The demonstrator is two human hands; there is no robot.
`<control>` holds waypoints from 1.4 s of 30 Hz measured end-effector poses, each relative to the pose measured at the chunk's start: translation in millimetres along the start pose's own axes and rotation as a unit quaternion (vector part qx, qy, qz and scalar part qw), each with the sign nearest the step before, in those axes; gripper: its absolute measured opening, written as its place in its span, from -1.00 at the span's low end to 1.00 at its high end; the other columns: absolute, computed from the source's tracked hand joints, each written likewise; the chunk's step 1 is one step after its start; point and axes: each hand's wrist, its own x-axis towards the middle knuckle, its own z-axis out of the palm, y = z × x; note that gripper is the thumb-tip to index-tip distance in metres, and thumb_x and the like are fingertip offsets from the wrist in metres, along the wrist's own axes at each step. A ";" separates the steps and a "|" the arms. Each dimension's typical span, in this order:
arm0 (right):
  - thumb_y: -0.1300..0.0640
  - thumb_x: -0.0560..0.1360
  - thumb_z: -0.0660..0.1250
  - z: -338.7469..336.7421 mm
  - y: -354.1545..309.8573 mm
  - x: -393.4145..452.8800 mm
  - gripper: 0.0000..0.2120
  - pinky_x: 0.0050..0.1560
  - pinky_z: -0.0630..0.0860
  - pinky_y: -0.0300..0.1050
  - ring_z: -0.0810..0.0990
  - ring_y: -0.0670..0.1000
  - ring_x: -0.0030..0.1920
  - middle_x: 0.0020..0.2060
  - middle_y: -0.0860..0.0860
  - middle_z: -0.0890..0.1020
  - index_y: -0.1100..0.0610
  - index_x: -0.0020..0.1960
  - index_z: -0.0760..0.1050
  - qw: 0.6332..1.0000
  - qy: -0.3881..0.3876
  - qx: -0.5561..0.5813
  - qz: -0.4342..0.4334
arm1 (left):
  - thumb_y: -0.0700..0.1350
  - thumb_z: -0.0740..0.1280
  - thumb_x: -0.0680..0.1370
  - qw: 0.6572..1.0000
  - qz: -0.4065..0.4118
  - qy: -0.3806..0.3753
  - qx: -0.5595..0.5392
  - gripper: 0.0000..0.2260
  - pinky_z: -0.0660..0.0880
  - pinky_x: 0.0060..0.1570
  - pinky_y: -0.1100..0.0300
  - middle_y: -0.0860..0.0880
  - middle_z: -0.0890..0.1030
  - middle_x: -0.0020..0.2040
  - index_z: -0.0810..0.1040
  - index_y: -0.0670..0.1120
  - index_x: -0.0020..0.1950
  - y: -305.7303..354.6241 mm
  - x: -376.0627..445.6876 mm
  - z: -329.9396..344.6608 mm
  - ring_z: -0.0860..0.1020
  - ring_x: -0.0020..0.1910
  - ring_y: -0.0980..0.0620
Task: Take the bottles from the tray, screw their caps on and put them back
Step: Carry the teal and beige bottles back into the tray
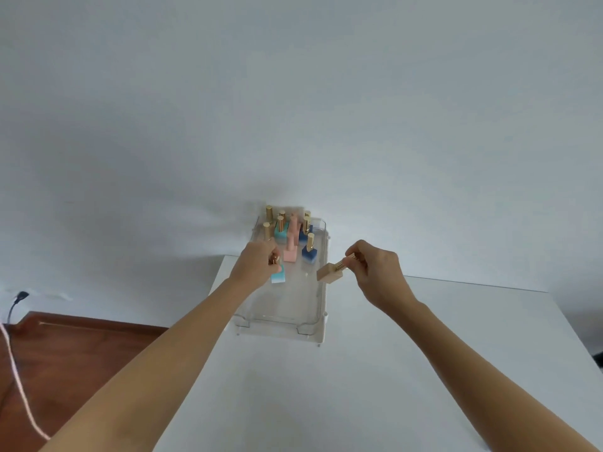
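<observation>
Head view, both arms extended forward over the white worktop (375,370) to the clear tray (321,301), which stands at the far left corner against the wall.

Left hand (253,267): fingers curled closed around the gold cap of a light blue bottle (278,277). Bottle long axis near vertical, cap up, square base down, over the left side of the tray. Whether the base touches the tray floor cannot be told. Left forearm runs diagonally from lower left, wrist straight, back of hand toward the camera.

Right hand (378,272): thumb and fingertips pinched on the gold cap of a tan bottle (329,273). Bottle long axis tilted close to horizontal, cap end pointing right and slightly up into the fingers, square base pointing left and down. It is held in the air above the tray's right rim. Right forearm comes in from lower right, wrist slightly bent inward.

Far end of tray: group of upright bottles, caps up. Identifiable are a pink bottle (290,252), a dark blue bottle (309,252) with gold cap, and a teal bottle (280,234); more gold caps behind, tightly clustered. Near half of tray bare.

Wooden floor (75,353) and a pink cable (19,380) at lower left.
</observation>
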 end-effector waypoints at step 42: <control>0.15 0.49 0.39 111.2 -34.8 63.1 -0.71 0.12 0.54 0.00 0.53 0.11 0.14 0.18 0.11 0.59 0.13 0.20 0.50 0.987 -0.138 -0.071 -0.040 | -0.20 0.50 0.44 0.992 0.028 0.075 -0.094 -0.85 0.63 0.01 0.04 -0.13 0.68 -0.09 0.63 -0.20 -0.04 -41.3 -9.2 -31.0 0.64 -0.12 -0.05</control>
